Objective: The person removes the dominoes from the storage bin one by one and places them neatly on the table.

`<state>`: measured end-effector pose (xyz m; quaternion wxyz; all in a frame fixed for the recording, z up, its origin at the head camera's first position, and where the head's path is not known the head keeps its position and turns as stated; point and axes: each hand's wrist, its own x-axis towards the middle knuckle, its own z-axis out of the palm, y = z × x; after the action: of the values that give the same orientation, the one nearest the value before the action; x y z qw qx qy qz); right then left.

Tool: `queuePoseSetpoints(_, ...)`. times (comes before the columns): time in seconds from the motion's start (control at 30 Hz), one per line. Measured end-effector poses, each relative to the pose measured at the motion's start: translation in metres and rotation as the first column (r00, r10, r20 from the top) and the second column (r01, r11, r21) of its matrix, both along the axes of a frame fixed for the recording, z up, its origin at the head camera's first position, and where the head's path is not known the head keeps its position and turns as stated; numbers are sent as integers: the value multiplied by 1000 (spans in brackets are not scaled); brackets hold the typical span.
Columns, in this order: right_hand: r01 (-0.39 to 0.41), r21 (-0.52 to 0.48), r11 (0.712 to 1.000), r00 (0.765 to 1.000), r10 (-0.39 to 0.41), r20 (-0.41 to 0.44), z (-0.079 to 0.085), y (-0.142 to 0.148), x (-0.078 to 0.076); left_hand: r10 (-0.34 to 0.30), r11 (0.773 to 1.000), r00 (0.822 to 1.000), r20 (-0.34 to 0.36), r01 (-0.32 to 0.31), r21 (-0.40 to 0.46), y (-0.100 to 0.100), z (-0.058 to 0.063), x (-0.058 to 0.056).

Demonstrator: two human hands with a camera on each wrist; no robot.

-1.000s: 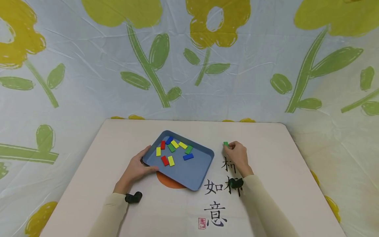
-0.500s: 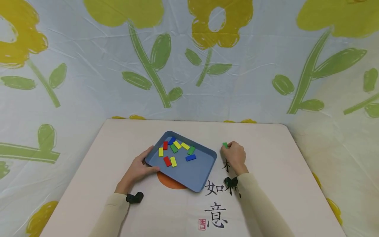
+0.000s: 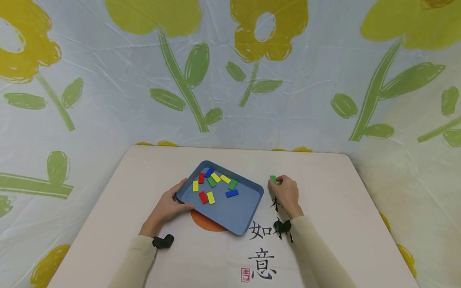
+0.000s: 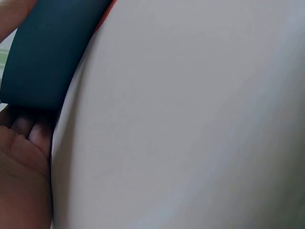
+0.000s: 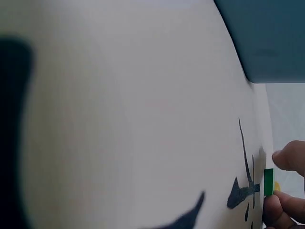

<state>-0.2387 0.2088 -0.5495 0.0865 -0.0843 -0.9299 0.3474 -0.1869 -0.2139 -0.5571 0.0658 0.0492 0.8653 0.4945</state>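
Note:
In the head view my left hand (image 3: pixel 166 208) holds the left corner of a blue-grey tray (image 3: pixel 227 218), thumb at the near rim and fingers at the left side. The left wrist view shows the fingers partly hidden beneath the tray (image 4: pixel 52 62). Right of the tray, my right hand (image 3: pixel 286 193) is at a small green block (image 3: pixel 273 179) on the table. The right wrist view shows the thumb (image 5: pixel 290 156) apart from the green block (image 5: pixel 269 181), while the fingertips (image 5: pixel 274 210) are at its other end.
Several red, yellow, green and blue blocks, such as a blue block (image 3: pixel 232 193) and a red block (image 3: pixel 203 197), lie scattered in the tray. The pale table mat (image 3: pixel 194 256) bears black characters and an orange disc. A flowered cloth (image 3: pixel 288 100) hangs behind the table.
My right hand has shifted slightly left with the green block, and its thumb and fingers now look more spread around it. The left hand and tray stay in place; the head view tilts slightly.

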Motion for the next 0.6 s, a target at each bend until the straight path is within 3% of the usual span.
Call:
queuePoseSetpoints(0.3,-59,-74,995,998,58,-18,1,5,5,12,1000,1000,10,-12,18,-2,-2,1)
queuePoseSetpoints(0.6,-108,-53,993,994,107,-19,1,9,4,16,1000,1000,15,-16,4,1,-1,0)
